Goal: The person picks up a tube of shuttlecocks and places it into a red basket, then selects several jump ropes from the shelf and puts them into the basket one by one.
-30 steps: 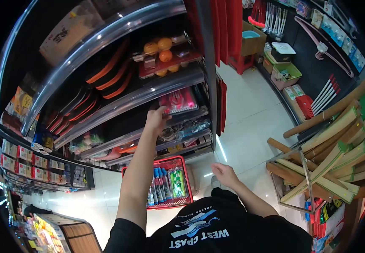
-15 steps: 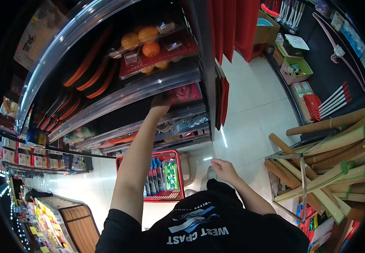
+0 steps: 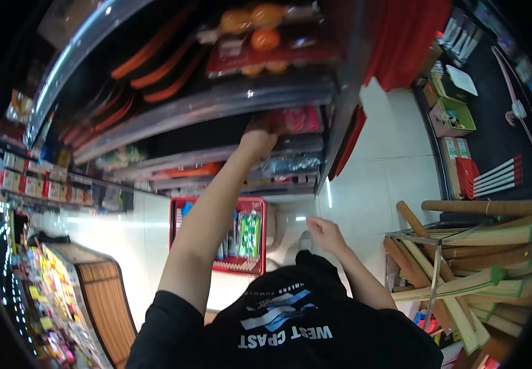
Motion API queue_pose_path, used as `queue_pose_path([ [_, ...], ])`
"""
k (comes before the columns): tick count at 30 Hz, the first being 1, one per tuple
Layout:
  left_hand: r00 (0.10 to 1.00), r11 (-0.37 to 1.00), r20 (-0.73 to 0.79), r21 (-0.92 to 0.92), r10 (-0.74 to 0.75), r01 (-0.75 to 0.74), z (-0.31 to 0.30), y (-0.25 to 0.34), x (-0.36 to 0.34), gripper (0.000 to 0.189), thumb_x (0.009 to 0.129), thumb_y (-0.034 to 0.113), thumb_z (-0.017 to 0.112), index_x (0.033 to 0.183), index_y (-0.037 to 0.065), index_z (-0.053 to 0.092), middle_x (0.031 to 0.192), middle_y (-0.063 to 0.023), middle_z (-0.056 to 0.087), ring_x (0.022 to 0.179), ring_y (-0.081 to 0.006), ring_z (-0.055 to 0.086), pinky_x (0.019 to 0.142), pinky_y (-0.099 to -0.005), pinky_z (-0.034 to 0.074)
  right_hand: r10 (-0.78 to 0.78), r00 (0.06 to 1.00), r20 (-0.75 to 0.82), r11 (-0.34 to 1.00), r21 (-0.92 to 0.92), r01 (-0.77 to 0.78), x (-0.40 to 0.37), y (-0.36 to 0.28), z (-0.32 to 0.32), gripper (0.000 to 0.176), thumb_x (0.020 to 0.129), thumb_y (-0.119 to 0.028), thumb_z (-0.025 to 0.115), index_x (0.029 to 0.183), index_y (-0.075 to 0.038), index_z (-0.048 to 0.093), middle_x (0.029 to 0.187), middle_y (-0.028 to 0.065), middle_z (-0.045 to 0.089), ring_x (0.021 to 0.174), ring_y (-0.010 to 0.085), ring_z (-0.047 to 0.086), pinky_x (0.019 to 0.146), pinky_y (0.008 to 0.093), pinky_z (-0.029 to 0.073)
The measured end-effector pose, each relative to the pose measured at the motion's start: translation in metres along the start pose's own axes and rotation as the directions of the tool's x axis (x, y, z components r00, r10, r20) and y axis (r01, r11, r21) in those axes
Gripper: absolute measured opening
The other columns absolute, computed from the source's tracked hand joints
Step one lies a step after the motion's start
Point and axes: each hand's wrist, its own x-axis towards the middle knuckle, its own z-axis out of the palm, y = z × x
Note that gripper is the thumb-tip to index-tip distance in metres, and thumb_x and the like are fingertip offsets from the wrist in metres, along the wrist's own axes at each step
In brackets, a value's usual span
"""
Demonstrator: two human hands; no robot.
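My left hand (image 3: 258, 141) reaches into a shelf level, right beside a pink-and-red package (image 3: 298, 120). Its fingers are in shadow and blurred, so I cannot make out whether they grip the package. Clear-wrapped goods (image 3: 290, 163) lie on the shelf just below. My right hand (image 3: 326, 234) hangs low over the floor in front of my body, its fingers curled in with nothing visible in them. Under my left forearm stands a red shopping basket (image 3: 262, 243) holding green-and-white packages (image 3: 249, 235) and several blue-and-dark ones, partly hidden by the arm.
Higher up, the shelf holds orange balls (image 3: 265, 40) in packaging and orange-edged paddle-like items (image 3: 155, 55). On the right, a metal rack (image 3: 436, 270) holds rolled mats (image 3: 493, 237). Red-handled white tools (image 3: 496, 178) and a green bin (image 3: 456, 117) line another shelf.
The whole view has shifted, with the shelf now further right. My left hand has drawn slightly back from the dark shelf interior and shows more clearly. The right hand stays curled.
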Motion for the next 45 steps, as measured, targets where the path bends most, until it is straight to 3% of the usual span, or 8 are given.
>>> queue_pose_path([
  [4, 0.952, 0.97, -0.252, -0.126, 0.172, -0.208, -0.033, 0.009, -0.038, 0.05, 0.084, 0.025, 0.063, 0.127, 0.003, 0.051, 0.115, -0.0273, 0.057, 0.105, -0.0436, 0.054, 0.094, -0.0446, 0.043, -0.047, 0.998, -0.038, 0.998, 0.039, 0.048, 0.002, -0.002, 0.002, 0.028, 0.092, -0.024, 0.058, 0.11, -0.004, 0.065, 0.091, 0.0165, 0.07, 0.082, 0.0238, 0.069, 0.073, 0.0327, 0.052],
  [8, 0.931, 0.923, -0.364, -0.364, -0.018, -0.124, -0.055, -0.007, -0.118, 0.036, 0.085, 0.014, 0.06, 0.119, 0.001, 0.055, 0.113, -0.021, 0.058, 0.104, -0.0365, 0.056, 0.091, -0.0408, 0.044, -0.033, 0.998, -0.061, 0.999, 0.001, 0.033, 0.0, 0.007, 0.007, 0.026, 0.092, -0.021, 0.058, 0.11, -0.005, 0.066, 0.088, 0.0149, 0.07, 0.074, 0.0204, 0.066, 0.07, 0.0304, 0.051],
  [13, 0.875, 0.746, -0.022, -0.534, -0.483, 0.398, -0.011, -0.083, -0.259, 0.038, 0.086, 0.015, 0.063, 0.119, -0.002, 0.055, 0.103, -0.0175, 0.062, 0.085, -0.0277, 0.062, 0.078, -0.036, 0.049, 0.006, 1.0, -0.002, 0.996, -0.088, -0.007, -0.007, 0.004, 0.03, 0.026, 0.091, -0.023, 0.059, 0.109, -0.005, 0.066, 0.085, 0.0149, 0.069, 0.069, 0.018, 0.063, 0.067, 0.0297, 0.05],
  [20, 0.692, 0.622, 0.355, -0.305, -0.628, 0.721, 0.101, -0.182, -0.41, 0.058, 0.08, 0.027, 0.068, 0.126, -0.003, 0.049, 0.116, -0.0278, 0.059, 0.11, -0.0411, 0.057, 0.093, -0.0453, 0.046, -0.03, 0.993, 0.117, 0.985, -0.167, 0.05, -0.016, -0.015, 0.088, 0.027, 0.092, -0.025, 0.059, 0.108, -0.004, 0.067, 0.089, 0.0176, 0.069, 0.077, 0.0226, 0.068, 0.07, 0.032, 0.051],
  [34, 0.407, 0.487, 0.593, -0.027, -0.695, 0.873, 0.175, -0.222, -0.398, 0.069, 0.074, 0.023, 0.065, 0.131, 0.0, 0.033, 0.123, -0.0324, 0.052, 0.114, -0.0452, 0.054, 0.098, -0.0477, 0.043, 0.166, 0.962, 0.218, 0.916, -0.395, -0.069, -0.076, -0.029, 0.101, 0.024, 0.092, -0.023, 0.058, 0.107, -0.007, 0.067, 0.089, 0.0147, 0.069, 0.077, 0.0233, 0.068, 0.071, 0.0313, 0.052],
  [42, 0.591, 0.648, 0.465, -0.049, -0.659, 0.76, 0.17, -0.217, -0.399, 0.035, 0.073, 0.022, 0.067, 0.098, -0.002, 0.063, 0.097, -0.0255, 0.066, 0.095, -0.0368, 0.065, 0.082, -0.0439, 0.051, 0.145, 0.972, 0.187, 0.911, -0.409, -0.057, -0.052, -0.027, 0.085, 0.025, 0.092, -0.025, 0.059, 0.106, -0.007, 0.067, 0.086, 0.0161, 0.069, 0.076, 0.0241, 0.068, 0.07, 0.0322, 0.052],
  [44, 0.557, 0.392, 0.581, -0.396, -0.593, 0.83, 0.162, -0.215, -0.401, 0.035, 0.071, 0.024, 0.071, 0.092, -0.003, 0.067, 0.081, -0.0218, 0.067, 0.08, -0.0314, 0.068, 0.073, -0.0411, 0.052, 0.189, 0.961, 0.2, 0.917, -0.385, -0.1, -0.04, -0.037, 0.085, 0.026, 0.092, -0.024, 0.059, 0.107, -0.004, 0.067, 0.092, 0.0104, 0.071, 0.081, 0.0151, 0.066, 0.075, 0.0271, 0.051],
  [45, 0.463, 0.259, 0.685, -0.386, -0.563, 0.885, 0.124, -0.198, -0.39, 0.023, 0.076, 0.017, 0.072, 0.089, -0.002, 0.067, 0.07, -0.0064, 0.063, 0.06, -0.014, 0.057, 0.053, -0.0296, 0.044, 0.146, 0.967, 0.209, 0.925, -0.375, -0.059, -0.035, -0.042, 0.086, 0.027, 0.092, -0.024, 0.06, 0.108, -0.003, 0.066, 0.094, 0.0109, 0.071, 0.081, 0.0156, 0.066, 0.074, 0.0272, 0.051],
])
